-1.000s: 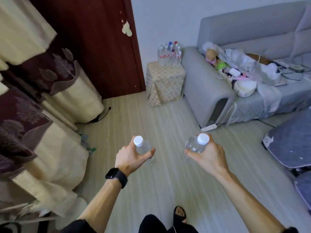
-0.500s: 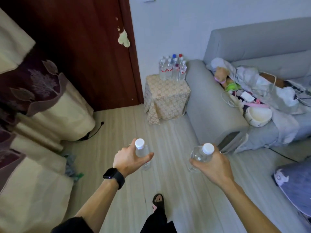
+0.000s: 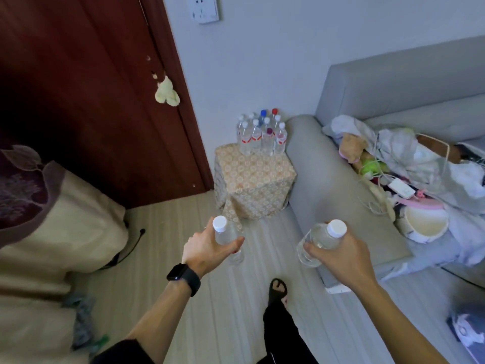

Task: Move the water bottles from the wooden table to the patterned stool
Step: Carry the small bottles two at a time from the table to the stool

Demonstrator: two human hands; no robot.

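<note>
Two water bottles are in transit, one per grip. The left bottle (image 3: 226, 234) is clear with a white cap and is held roughly upright. My left grip (image 3: 207, 249) is closed around its upper body, with the thumb across the front and the cap standing above the fingers. The right bottle (image 3: 321, 239), also clear with a white cap, is tilted with the cap toward the upper right. My right grip (image 3: 341, 258) is wrapped around its body.

Both bottles are in the air above the floor (image 3: 223, 324), apart from each other and short of the patterned stool (image 3: 252, 179). The stool stands ahead, between the dark red door (image 3: 91, 101) and the arm of the grey sofa (image 3: 315, 179).

A cluster of bottles (image 3: 261, 135) stands upright at the far edge of the stool top, toward the corner nearest the sofa arm. Most have white caps; one is blue and one red.

A black watch (image 3: 185, 275) sits on my left wrist. My sandalled foot (image 3: 278, 288) is on the floor, below and between the grips.
</note>
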